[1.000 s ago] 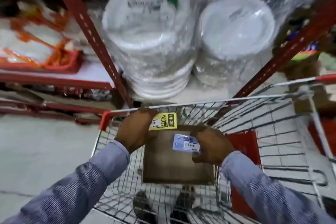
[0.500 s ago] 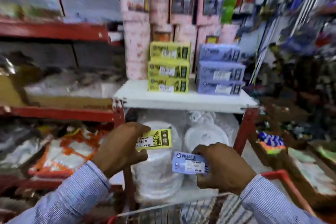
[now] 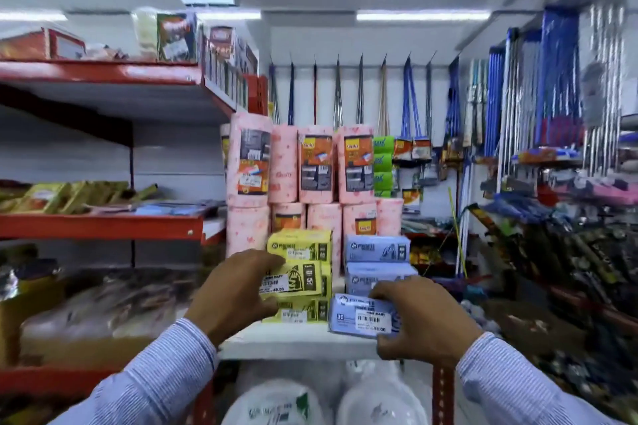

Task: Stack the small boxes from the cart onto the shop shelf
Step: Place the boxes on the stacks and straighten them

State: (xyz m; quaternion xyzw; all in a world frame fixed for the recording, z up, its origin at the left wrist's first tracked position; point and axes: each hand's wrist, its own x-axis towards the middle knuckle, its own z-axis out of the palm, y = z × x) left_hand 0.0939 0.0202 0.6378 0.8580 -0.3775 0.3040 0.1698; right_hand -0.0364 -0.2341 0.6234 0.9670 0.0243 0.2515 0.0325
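Left hand (image 3: pixel 238 290): fingers wrapped round a yellow box (image 3: pixel 293 281), held against the front of the yellow stack (image 3: pixel 299 272), label facing the viewer.
Right hand (image 3: pixel 423 319): grasping a blue box (image 3: pixel 362 316), thumb below and fingers on top, low in front of the blue stack (image 3: pixel 378 260).
Where the boxes are: both carried boxes are at the white shelf (image 3: pixel 297 340), none set down yet; the cart is out of view.
Why held so: each box is matched to the stack of its own colour, labels outward like those already shelved.
Edges: the stacks sit close to the shelf's near edge, leaving little bare board in front.
Open room: space above both stacks seems free; pink rolls (image 3: pixel 300 166) stand just behind, closing off the far side.
Below: wrapped white plates (image 3: pixel 276 404) under the shelf.
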